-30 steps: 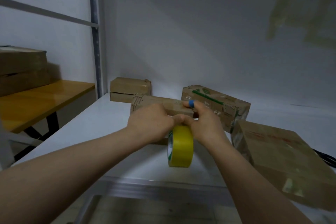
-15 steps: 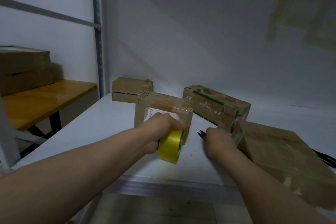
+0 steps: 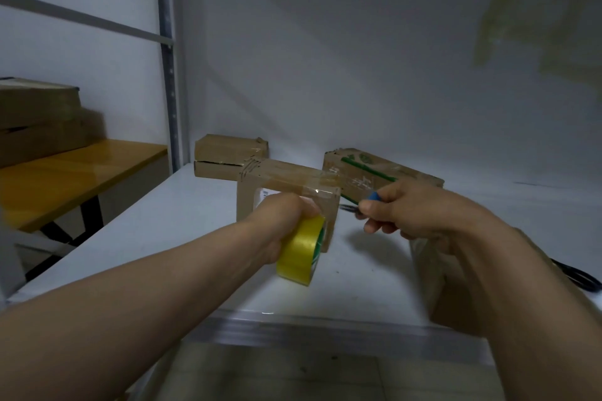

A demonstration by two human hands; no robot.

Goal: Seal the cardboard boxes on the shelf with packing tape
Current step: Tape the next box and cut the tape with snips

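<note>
Cardboard box [image 3: 286,187], glossy clear tape across its top, stands on the white shelf [image 3: 169,225] just behind the left hand [image 3: 281,221], whose fingers grip a yellow tape roll [image 3: 301,251]. Its white label is too small to read. The right hand [image 3: 410,212], right of the box, closes on blue-handled scissors [image 3: 358,203]. Behind it lies a box with green print [image 3: 374,172], unreadable.

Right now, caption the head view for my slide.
Left hand holds yellow tape roll against a cardboard box; right hand brings scissors.
</note>
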